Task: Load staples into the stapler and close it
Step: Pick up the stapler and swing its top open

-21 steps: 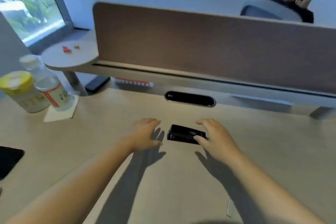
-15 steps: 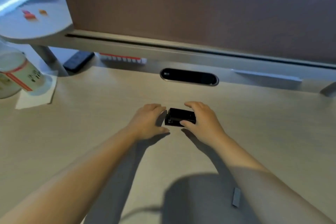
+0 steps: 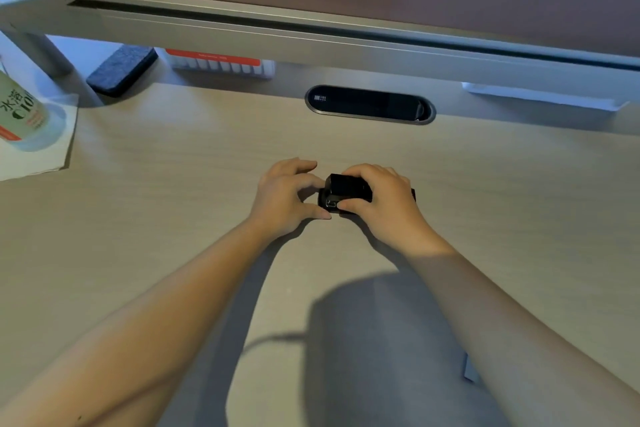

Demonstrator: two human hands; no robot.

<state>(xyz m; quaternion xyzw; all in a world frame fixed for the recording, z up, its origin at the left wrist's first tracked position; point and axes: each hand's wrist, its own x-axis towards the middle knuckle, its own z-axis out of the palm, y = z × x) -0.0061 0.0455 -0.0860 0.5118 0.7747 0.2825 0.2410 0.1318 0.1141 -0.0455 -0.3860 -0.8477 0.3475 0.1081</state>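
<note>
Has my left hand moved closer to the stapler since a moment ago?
Yes. The left hand has closed in rightward along the desk and now touches the stapler.

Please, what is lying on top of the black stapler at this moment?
The right hand lies over the stapler, covering most of it. The left hand touches its near end. Whether staples are inside cannot be seen.

The table (image 3: 173,201) looks like pale wood laminate, smooth and matt, with faint grain. At frame centre the stapler (image 3: 346,189) is glossy black plastic. At upper left lies a rough grey felt pad (image 3: 121,69); the rail (image 3: 311,38) behind is brushed metal.
</note>
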